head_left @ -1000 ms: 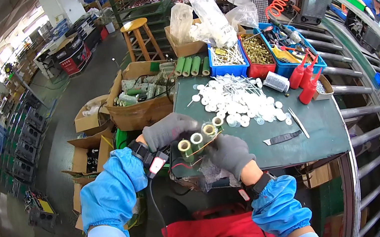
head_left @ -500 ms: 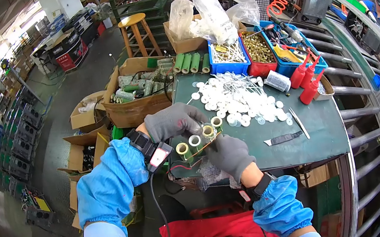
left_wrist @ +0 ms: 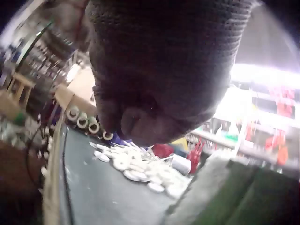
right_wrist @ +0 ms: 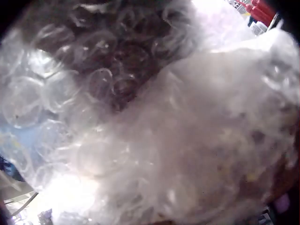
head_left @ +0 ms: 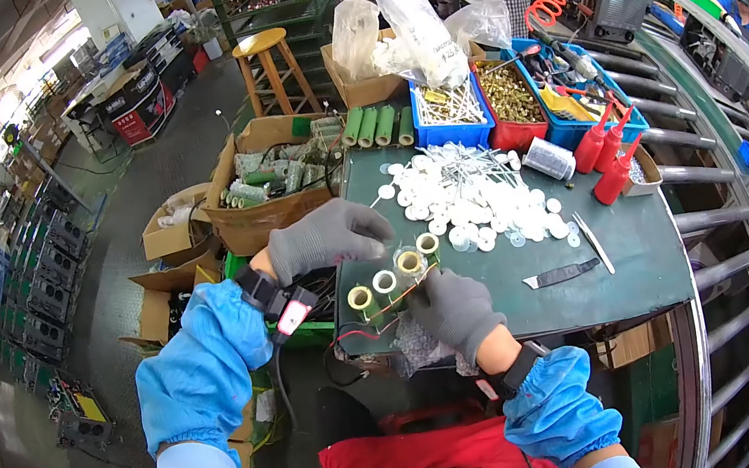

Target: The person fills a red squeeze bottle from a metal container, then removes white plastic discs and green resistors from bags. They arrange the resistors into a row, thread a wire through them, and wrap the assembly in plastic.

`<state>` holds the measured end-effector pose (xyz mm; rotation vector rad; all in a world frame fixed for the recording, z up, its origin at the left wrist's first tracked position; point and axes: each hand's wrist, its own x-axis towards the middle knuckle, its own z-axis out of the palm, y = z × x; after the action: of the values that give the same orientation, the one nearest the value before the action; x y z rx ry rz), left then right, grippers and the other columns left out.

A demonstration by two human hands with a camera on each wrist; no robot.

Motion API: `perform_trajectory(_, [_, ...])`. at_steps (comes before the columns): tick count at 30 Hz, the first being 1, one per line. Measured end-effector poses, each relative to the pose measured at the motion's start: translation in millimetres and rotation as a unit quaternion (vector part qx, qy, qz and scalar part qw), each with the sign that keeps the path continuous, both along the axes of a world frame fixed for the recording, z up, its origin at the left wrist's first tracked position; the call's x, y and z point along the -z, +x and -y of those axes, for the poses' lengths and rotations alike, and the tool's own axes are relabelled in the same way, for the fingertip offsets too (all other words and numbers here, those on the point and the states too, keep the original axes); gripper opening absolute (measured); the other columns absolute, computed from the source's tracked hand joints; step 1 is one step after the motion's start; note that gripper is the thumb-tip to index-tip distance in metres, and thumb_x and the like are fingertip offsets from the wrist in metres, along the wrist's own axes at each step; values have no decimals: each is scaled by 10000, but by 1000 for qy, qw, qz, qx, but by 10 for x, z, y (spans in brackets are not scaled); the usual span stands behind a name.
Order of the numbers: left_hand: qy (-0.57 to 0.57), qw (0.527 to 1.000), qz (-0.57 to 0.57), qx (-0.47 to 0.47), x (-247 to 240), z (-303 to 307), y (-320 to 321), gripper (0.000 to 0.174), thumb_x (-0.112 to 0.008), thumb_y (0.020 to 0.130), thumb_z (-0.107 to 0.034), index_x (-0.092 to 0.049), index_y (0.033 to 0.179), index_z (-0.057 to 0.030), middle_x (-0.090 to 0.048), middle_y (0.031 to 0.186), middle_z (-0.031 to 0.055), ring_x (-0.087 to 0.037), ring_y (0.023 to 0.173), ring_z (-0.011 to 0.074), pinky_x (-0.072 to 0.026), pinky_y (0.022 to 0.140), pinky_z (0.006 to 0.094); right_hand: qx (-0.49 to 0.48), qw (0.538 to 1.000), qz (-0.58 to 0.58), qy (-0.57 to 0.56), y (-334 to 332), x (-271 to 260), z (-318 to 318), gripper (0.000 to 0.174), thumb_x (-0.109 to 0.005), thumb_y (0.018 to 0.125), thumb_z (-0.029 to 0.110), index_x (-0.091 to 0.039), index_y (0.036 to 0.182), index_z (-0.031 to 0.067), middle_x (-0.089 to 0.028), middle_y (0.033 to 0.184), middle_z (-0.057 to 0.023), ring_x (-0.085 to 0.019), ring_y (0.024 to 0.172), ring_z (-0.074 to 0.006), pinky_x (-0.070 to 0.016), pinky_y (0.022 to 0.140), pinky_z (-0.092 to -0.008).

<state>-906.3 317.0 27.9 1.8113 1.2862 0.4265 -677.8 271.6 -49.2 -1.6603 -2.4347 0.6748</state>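
Observation:
Several green hollow tubes (head_left: 364,310) stand in a row at the table's near left edge, their round open ends up. My grey-gloved right hand (head_left: 456,310) grips the rightmost part of this row, its fingertips partly hidden. Thin red and orange wires (head_left: 374,332) run along the near side of the tubes. Crumpled bubble wrap (head_left: 414,345) lies below the right hand and fills most of the right wrist view. Above and left of the tubes, apart from them, hovers my gloved left hand (head_left: 330,237). Its fingers (left_wrist: 140,123) are loosely bent, with nothing visible in them.
White discs and pins (head_left: 464,203) lie heaped on the green table (head_left: 606,293). Tweezers (head_left: 595,243) and a dark strip (head_left: 562,274) lie to the right. Behind stand a blue bin (head_left: 455,135), red bottles (head_left: 611,182) and more green tubes. A cardboard box (head_left: 276,213) stands left.
My left hand has lifted off the tubes, moving up and to the left. The right hand stays nearly in place at the row.

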Motion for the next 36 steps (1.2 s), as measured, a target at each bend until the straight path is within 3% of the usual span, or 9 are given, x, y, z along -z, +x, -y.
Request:
perform_trajectory(1, [-94,994,60,0,-1,43,13,377,-693,819,-161,-679,1143,32,-711,1028,91,-672,921,165,-536,842,318,0,1000,2,-1,-1,9,-5,392,-565,939,437,-601,1079,73,-684,1031,-204,-697,937,-410,-551,819,-513])
perform_trajectory(9, [-223,950,215,-43,229,2,144,337,-691,754,-84,-708,1065,43,-708,944,70,-673,846,155,-555,788,298,-6,1000,-2,13,14,36,-3,405,-569,940,453,-588,1088,77,-678,1035,-193,-697,912,-408,-554,796,-508])
perform_trajectory(14, [-22,999,21,-10,222,5,285,259,-647,773,-92,-722,1002,3,-731,897,72,-677,811,148,-544,747,313,-7,1000,-7,25,19,59,1,402,-575,943,453,-579,1080,75,-674,1030,-189,-698,892,-407,-554,776,-509])
perform_trajectory(18, [219,968,-125,19,380,-66,295,246,-637,793,-120,-722,1000,-20,-737,958,88,-679,837,160,-541,767,330,-9,1000,3,17,16,5,-5,391,-581,940,441,-581,1076,74,-676,1033,-188,-697,905,-404,-553,788,-509])
perform_trajectory(21, [272,957,-102,13,344,-35,225,314,-652,790,-130,-716,1073,-8,-730,1052,93,-672,926,164,-531,831,323,-6,1000,2,14,-2,-6,9,387,-582,938,433,-583,1079,72,-678,1035,-187,-695,920,-401,-552,800,-511])
perform_trajectory(24, [-89,985,147,-15,293,-99,-24,403,-662,799,-143,-689,1171,9,-712,1123,94,-655,990,168,-514,882,324,-5,1000,1,14,-1,10,0,388,-582,936,426,-585,1089,70,-679,1033,-186,-693,929,-403,-552,804,-513])
perform_trajectory(28, [-217,958,187,12,392,5,-26,414,-679,810,-135,-679,1197,12,-711,1074,70,-639,958,137,-505,859,292,-4,1000,-3,15,-3,33,-3,394,-580,937,428,-586,1100,70,-680,1030,-186,-691,931,-406,-553,801,-515])
perform_trajectory(35, [72,996,-54,26,500,-89,139,218,-685,804,-120,-699,977,12,-715,888,19,-631,822,125,-504,773,312,-7,1000,-15,22,10,58,5,393,-578,940,433,-584,1079,65,-676,1036,-187,-696,890,-406,-557,773,-514])
perform_trajectory(36, [39,999,-18,-10,510,-103,132,228,-686,789,-140,-687,949,22,-701,866,22,-623,810,127,-496,755,306,-8,1000,-12,23,12,60,10,388,-576,941,431,-584,1075,66,-676,1033,-185,-697,885,-404,-557,769,-513])
